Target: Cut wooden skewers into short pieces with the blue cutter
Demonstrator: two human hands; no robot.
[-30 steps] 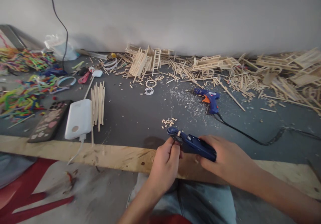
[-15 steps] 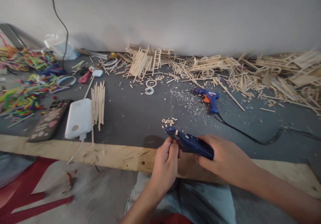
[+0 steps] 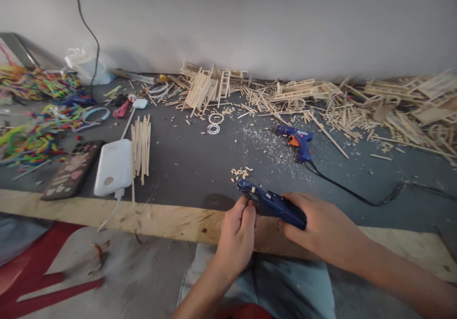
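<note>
Lower centre of frame: right hand (image 3: 323, 224) clenched round the blue cutter (image 3: 272, 203); left hand (image 3: 240, 228) pinches a small stick at its nose. Cutter looks rigid, light; stick probably brittle. Grip the cutter's handle end.

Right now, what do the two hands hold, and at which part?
The right hand grips the blue cutter tool by its handle end. The left hand pinches a small piece at the tool's head; what that piece is cannot be told.
</note>
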